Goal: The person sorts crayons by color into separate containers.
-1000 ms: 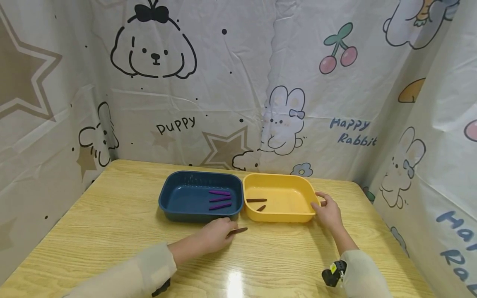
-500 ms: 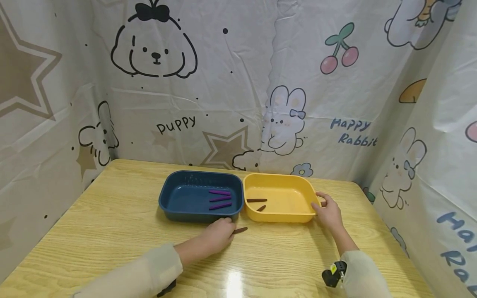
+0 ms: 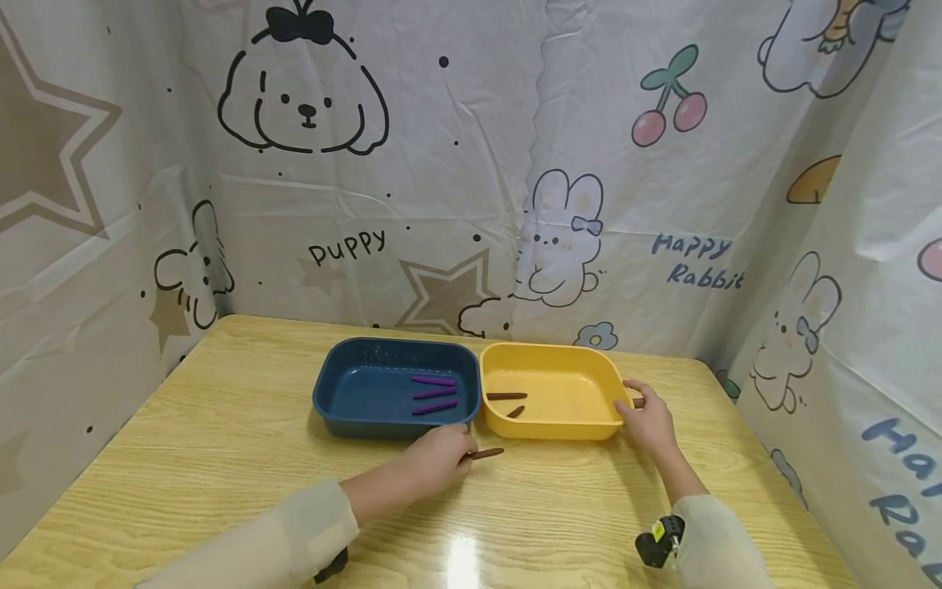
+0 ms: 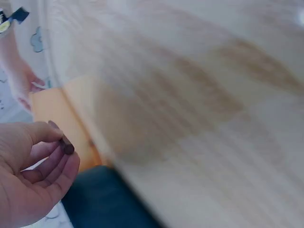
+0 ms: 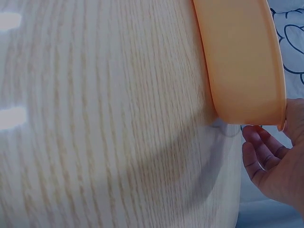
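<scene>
My left hand [image 3: 434,460] pinches a short brown crayon-like stick [image 3: 487,453] between thumb and fingers, just in front of the two bins. In the left wrist view the round end of this stick [image 4: 67,146] sticks out past the fingertips. On the right, my right hand [image 3: 650,419] grips the right end of the yellow bin [image 3: 559,430], thumb at the rim and fingers curled below it in the right wrist view. Two brown sticks [image 3: 508,396] lie inside that bin, near its left end.
The dark blue bin [image 3: 368,427] stands against the yellow bin's left side, with several purple sticks [image 3: 434,394] at its right end. Both bins rest on a wood-grain table [image 3: 243,442]. A printed curtain [image 3: 441,164] encloses the back and sides.
My left hand has shifted slightly right and away from me, carrying the brown stick toward the front of the yellow bin. The right hand stays where it was.
</scene>
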